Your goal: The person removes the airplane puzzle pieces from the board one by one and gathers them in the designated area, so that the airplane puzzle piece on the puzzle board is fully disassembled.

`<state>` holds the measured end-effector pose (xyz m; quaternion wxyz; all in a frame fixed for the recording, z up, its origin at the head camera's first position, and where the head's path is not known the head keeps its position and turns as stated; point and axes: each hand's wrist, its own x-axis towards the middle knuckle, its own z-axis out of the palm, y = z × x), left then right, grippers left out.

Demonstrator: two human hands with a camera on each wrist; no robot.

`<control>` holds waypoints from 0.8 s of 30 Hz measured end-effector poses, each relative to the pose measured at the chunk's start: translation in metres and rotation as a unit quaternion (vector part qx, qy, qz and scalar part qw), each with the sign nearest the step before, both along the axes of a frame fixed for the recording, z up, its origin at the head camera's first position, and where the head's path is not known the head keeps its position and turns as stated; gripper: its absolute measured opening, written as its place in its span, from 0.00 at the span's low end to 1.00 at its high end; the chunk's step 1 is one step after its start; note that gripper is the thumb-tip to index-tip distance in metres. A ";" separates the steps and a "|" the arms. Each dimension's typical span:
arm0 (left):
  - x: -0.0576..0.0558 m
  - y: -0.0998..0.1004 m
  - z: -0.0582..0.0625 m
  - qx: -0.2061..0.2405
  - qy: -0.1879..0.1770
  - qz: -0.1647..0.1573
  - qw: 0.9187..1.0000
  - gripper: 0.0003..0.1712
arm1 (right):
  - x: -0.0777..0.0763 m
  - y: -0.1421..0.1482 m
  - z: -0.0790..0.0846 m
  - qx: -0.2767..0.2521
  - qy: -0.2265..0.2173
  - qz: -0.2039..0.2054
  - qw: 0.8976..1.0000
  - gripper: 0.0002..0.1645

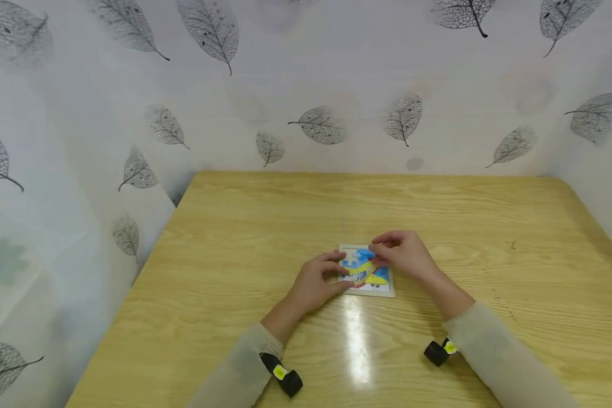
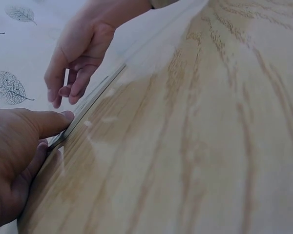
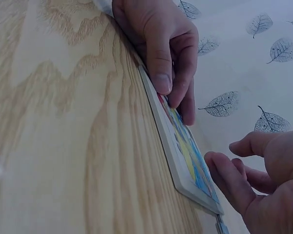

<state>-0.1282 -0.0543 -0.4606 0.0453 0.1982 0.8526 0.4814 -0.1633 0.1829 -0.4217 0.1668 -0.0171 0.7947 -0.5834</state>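
Jigsaw [image 1: 364, 276] flat on the worktop [image 1: 234, 226], well in from its far edge, about midway between sides; my left hand [image 1: 313, 283] grips its left side, presumably against sliding, while my right hand [image 1: 407, 255], loosely curled, nothing visibly held, works by its far right corner.

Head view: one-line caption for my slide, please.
A person's left grip and right grip at a blue-and-yellow jigsaw puzzle on a wood-grain table, leaf-print backdrop behind.

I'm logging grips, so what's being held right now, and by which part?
The left hand holds the puzzle by its left side; nothing shows held in the right hand.
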 end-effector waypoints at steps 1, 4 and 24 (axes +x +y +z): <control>0.000 0.000 0.000 -0.001 0.000 -0.001 1.000 0.11 | -0.001 -0.003 0.000 0.000 -0.005 0.003 1.000 0.23; -0.001 0.001 -0.001 -0.003 0.000 -0.004 1.000 0.11 | -0.002 -0.010 -0.001 0.012 -0.012 0.020 1.000 0.23; -0.001 0.000 0.001 0.000 0.001 -0.006 1.000 0.10 | -0.004 -0.026 -0.005 0.110 0.025 0.090 0.990 0.17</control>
